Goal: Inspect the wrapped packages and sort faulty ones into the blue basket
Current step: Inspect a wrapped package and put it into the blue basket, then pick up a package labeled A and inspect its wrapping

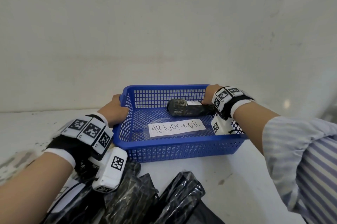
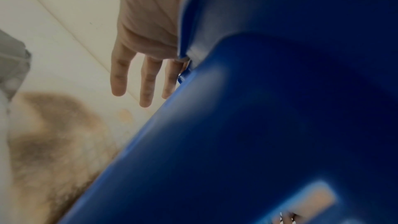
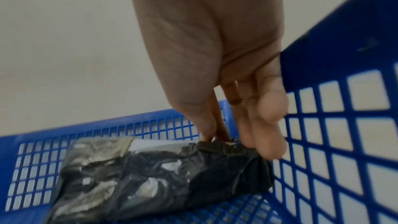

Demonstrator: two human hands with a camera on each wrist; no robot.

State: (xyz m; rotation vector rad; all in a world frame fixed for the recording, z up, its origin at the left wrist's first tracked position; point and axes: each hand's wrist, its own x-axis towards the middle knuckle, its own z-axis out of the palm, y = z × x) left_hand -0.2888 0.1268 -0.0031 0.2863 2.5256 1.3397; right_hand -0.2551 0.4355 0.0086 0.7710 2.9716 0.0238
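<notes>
The blue basket (image 1: 182, 144) stands on the white table and has a paper label reading ABNORMAL (image 1: 176, 127) on its floor. One black wrapped package (image 1: 184, 108) lies inside by the back wall. My right hand (image 1: 209, 96) reaches into the back right corner and pinches the crumpled end of that package (image 3: 140, 176) between thumb and fingertips (image 3: 271, 149). My left hand (image 1: 116, 108) rests against the basket's left rim, thumb on top. In the left wrist view its fingers (image 2: 146, 88) hang straight beside the basket's outer wall (image 2: 258, 125).
Several more black wrapped packages (image 1: 182, 194) lie in a heap at the table's near edge, one with a white label (image 1: 62, 194) under my left forearm. A white wall rises just behind the basket. A striped sleeve covers my right arm.
</notes>
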